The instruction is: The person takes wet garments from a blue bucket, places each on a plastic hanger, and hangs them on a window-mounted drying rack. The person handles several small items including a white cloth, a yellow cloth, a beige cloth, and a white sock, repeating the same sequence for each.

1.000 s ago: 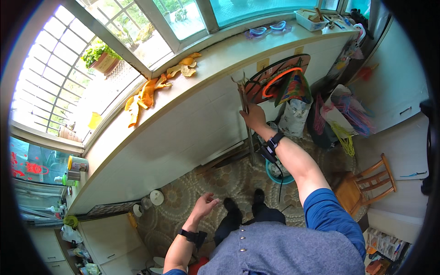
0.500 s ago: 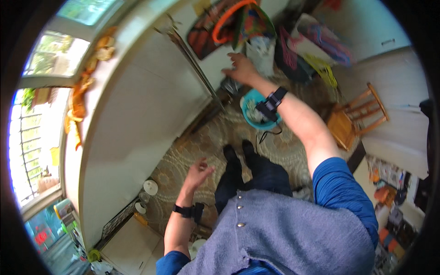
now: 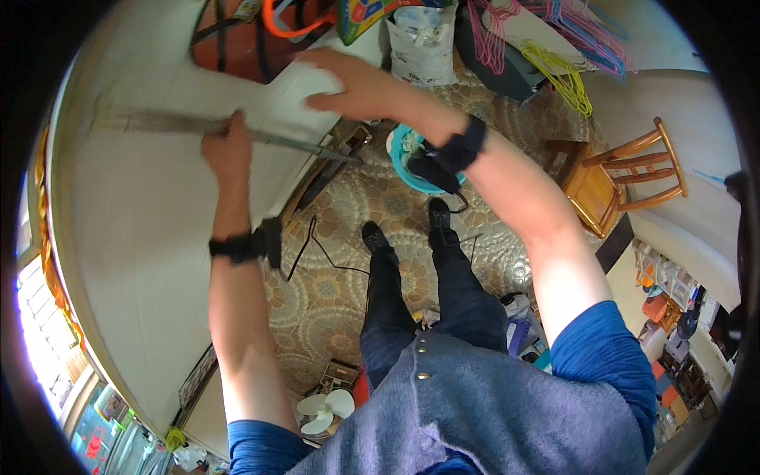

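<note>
My left hand (image 3: 227, 150) is closed around a long thin metal pole (image 3: 305, 146), which slants in front of the white wall. Its far-left end is smeared by motion; the other end points down toward the floor near a blue-green basin (image 3: 400, 170). My right hand (image 3: 360, 89) reaches forward, thumb and fingers apart, with nothing in it. It passes over the area between a red-brown panel with dark bands (image 3: 261, 51) and the basin. Whitish items lie in the basin, partly hidden by the dark device on my right wrist.
A full white bag (image 3: 423, 55) stands ahead, near an orange ring (image 3: 273, 24). Pink hangers (image 3: 491, 39) and yellow-green hangers (image 3: 564, 79) hang to its right. A wooden chair (image 3: 590, 194) stands at the right. White fan blades (image 3: 340, 402) and a black cable (image 3: 309, 237) lie on the patterned floor.
My left hand has risen forward and taken hold of the pole, which leaned against the wall before and now tilts further left. My right hand has shifted left, fingers still apart.
</note>
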Tool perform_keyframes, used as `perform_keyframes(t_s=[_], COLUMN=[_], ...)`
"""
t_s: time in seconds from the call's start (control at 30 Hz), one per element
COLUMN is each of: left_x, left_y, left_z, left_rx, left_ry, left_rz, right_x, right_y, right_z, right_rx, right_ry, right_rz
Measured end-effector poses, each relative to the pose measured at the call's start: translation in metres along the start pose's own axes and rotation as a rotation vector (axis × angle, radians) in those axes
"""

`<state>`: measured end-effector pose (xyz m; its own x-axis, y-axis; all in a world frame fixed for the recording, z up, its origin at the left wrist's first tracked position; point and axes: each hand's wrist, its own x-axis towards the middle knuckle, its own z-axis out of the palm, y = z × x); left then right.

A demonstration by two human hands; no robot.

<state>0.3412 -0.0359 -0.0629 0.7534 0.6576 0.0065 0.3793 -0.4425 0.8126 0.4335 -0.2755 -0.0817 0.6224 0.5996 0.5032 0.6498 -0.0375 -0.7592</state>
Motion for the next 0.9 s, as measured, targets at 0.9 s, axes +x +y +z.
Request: perform_keyframes(t_s=[0.9], left_x=[-0.085], left_y=[-0.105], left_z=[-0.068], left_rx=[0.170], left_ry=[-0.055], left_rz=[-0.308], right_x=[-0.520], right_y=[0.390], right_z=[0.118], right_rx=[-0.598], right_ry=[-0.562], right_rz=[1.346])
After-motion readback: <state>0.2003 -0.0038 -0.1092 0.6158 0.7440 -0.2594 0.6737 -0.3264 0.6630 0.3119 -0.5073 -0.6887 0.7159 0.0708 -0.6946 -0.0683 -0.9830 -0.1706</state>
